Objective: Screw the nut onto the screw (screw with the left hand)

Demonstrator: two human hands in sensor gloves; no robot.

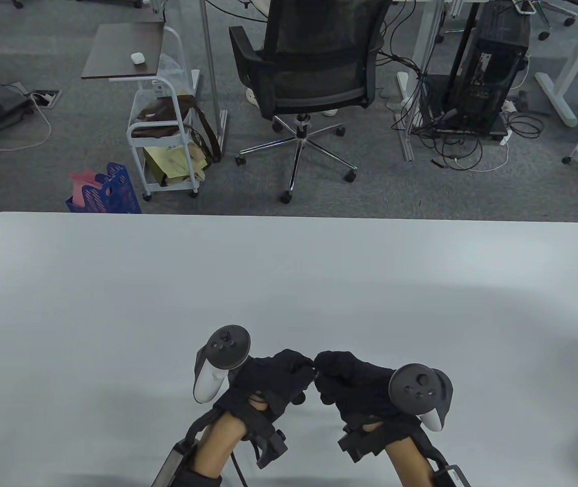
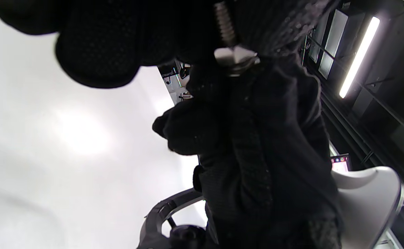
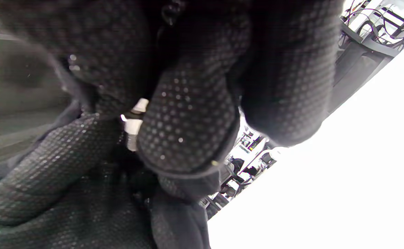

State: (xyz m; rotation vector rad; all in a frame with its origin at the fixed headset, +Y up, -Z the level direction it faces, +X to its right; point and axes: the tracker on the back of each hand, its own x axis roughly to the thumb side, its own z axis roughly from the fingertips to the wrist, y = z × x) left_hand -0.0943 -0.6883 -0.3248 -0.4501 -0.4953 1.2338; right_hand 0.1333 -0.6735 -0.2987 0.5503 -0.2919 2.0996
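Both gloved hands meet fingertip to fingertip low over the white table [image 1: 116, 304], near its front edge. My left hand [image 1: 301, 366] grips the screw; its threaded shaft [image 2: 224, 26] comes out from between the left fingers [image 2: 98, 52]. A silver hex nut [image 2: 236, 57] sits on the shaft where it meets my right hand [image 1: 328, 362]. In the right wrist view the right fingers [image 3: 188, 124] pinch the nut [image 3: 132, 122], with a bit of thread [image 3: 131, 142] running toward the left glove [image 3: 67, 180]. Most of the screw is hidden by the gloves.
A black office chair [image 1: 314, 76] and a white trolley [image 1: 162, 147] stand on the floor beyond the table's far edge. A blue basket [image 1: 111, 195] sits by the table's far left corner.
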